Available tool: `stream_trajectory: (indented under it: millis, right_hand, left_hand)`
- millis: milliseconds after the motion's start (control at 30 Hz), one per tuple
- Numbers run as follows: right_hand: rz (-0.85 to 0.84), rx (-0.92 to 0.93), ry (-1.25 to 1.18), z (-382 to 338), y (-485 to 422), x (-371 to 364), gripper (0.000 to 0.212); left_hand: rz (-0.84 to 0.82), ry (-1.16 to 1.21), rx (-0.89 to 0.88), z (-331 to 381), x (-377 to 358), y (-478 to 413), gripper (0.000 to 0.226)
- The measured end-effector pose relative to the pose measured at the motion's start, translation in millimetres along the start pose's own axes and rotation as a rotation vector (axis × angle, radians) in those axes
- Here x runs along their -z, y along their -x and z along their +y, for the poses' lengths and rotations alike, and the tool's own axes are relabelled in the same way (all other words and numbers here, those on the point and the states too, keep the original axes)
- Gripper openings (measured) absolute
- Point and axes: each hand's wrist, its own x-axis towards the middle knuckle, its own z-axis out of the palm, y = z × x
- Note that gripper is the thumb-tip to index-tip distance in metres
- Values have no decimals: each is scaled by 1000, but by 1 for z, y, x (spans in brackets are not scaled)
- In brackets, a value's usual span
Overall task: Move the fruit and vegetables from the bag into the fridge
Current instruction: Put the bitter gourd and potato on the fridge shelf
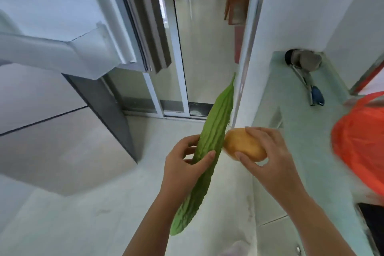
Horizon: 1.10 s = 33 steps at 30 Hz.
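Left hand grips gourd mid-length, right hand cups potato, both held between bag on right counter and fridge door far left; I fear the gourd's long tip clipping that door and slipping loose.

The view holds two hands, one left hand and one right hand, one green gourd, one potato, one orange bag and one fridge.

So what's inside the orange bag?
Only the outside of the orange bag shows, and the picture's edge cuts part of it off. Its plastic hides anything inside.
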Motion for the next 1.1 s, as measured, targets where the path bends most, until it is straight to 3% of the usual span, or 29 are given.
stream_trajectory:
  millis: [300, 600, 800, 1100]
  right_hand:
    - [-143, 130, -106, -104, 61, -79, 60]
    - [-302, 408, -294, -211, 58, -161, 50]
    - [-325, 517, -364, -269, 16, -219, 49]
    - [-214, 574, -491, -339, -93, -323, 45]
  left_hand:
    - [282, 21, 118, -52, 129, 100, 33]
    - [630, 30, 128, -69, 258, 156, 34]
    - [762, 14, 112, -72, 326, 139, 36]
    - [795, -112, -46, -65, 443, 28, 38]
